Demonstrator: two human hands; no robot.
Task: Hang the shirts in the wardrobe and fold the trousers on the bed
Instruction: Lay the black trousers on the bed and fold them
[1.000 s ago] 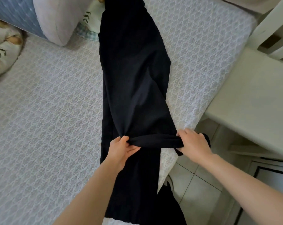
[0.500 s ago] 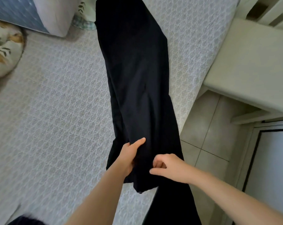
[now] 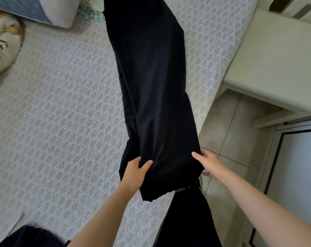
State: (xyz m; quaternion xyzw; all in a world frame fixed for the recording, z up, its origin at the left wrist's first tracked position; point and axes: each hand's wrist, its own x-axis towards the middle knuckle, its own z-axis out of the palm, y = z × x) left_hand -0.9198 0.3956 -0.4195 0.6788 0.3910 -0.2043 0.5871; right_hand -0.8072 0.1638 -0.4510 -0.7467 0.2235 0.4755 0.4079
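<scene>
Black trousers (image 3: pixel 151 82) lie lengthwise on the patterned bed (image 3: pixel 62 122), their near end reaching the bed's front right edge. My left hand (image 3: pixel 133 173) grips the near left side of the trousers, thumb on top of the cloth and fingers tucked under it. My right hand (image 3: pixel 211 166) holds the near right side over the bed's edge, thumb on the cloth and fingers below. The far end of the trousers runs out of view at the top.
Pillows (image 3: pixel 58 11) and a floral cushion (image 3: pixel 3 43) lie at the bed's head, top left. A white bedside unit (image 3: pixel 276 65) stands to the right above tiled floor (image 3: pixel 227 136). A pale door panel (image 3: pixel 297 175) is at lower right. Dark cloth (image 3: pixel 186 220) hangs below my hands.
My hands have let the bunched fold drop flat and moved apart to the two sides of the trousers' near end. The view has shifted towards the bed's front edge.
</scene>
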